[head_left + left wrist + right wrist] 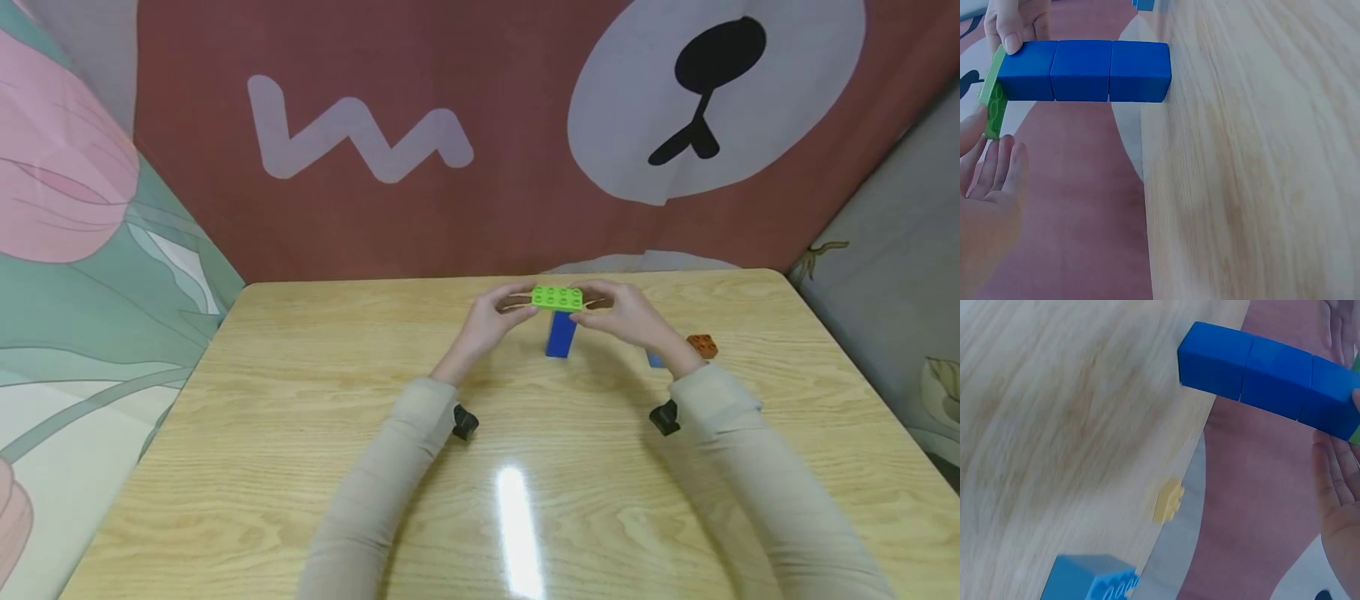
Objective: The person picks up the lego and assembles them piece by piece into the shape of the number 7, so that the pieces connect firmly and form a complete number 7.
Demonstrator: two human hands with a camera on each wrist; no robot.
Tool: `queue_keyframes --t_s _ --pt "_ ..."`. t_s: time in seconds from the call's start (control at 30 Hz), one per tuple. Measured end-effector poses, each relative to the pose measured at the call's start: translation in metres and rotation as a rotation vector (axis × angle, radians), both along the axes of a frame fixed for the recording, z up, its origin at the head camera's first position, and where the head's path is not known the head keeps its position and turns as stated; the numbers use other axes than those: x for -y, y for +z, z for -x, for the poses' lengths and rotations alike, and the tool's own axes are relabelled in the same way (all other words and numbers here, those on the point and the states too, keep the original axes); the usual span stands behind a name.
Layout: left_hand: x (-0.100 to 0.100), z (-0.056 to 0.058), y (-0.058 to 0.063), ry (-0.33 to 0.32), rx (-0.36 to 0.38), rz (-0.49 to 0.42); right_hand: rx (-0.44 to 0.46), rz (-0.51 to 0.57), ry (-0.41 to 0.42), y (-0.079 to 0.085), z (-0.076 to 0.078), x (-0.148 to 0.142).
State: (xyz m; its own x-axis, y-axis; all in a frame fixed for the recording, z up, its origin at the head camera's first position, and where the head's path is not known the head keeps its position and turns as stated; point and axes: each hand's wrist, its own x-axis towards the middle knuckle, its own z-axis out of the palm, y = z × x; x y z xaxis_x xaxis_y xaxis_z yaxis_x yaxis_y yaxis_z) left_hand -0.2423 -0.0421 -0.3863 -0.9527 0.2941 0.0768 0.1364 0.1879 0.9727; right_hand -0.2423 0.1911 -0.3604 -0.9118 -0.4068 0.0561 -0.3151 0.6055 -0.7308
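A tower of three blue blocks (1082, 72) stands upright on the table, also seen as the blue tower (561, 335) in the head view. A flat bright green toy brick (557, 297) with studs lies across its top and overhangs toward the left. My left hand (487, 321) pinches the overhanging end, thumb on the near side and fingers beyond. On the opposite side, my right hand (626, 312) grips the brick's other end, its thumb close against the top blue block. Most of the right hand (1341, 512) lies outside the right wrist view.
To the right on the wooden table (337, 433) lie an orange brick (702, 346) and a light blue brick (1088, 581), partly behind my right wrist. A small yellow brick (1169, 500) shows in the right wrist view. A patterned cloth wall (375, 225) stands behind the table.
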Motion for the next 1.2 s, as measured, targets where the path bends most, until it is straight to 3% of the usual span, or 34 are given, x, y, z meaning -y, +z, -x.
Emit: queue_keyframes --t_s 0.6,0.9,1.2 --pt "-0.001 0.008 -0.012 0.034 -0.009 0.002 -0.050 0.024 -0.353 0.001 0.023 -0.066" --pt "-0.008 0.012 -0.019 0.059 0.049 -0.015 -0.054 0.047 -0.445 -0.008 0.034 -0.075" --pt "-0.026 0.023 -0.031 0.107 0.073 -0.044 -0.036 0.036 -0.440 -0.007 0.041 -0.079"
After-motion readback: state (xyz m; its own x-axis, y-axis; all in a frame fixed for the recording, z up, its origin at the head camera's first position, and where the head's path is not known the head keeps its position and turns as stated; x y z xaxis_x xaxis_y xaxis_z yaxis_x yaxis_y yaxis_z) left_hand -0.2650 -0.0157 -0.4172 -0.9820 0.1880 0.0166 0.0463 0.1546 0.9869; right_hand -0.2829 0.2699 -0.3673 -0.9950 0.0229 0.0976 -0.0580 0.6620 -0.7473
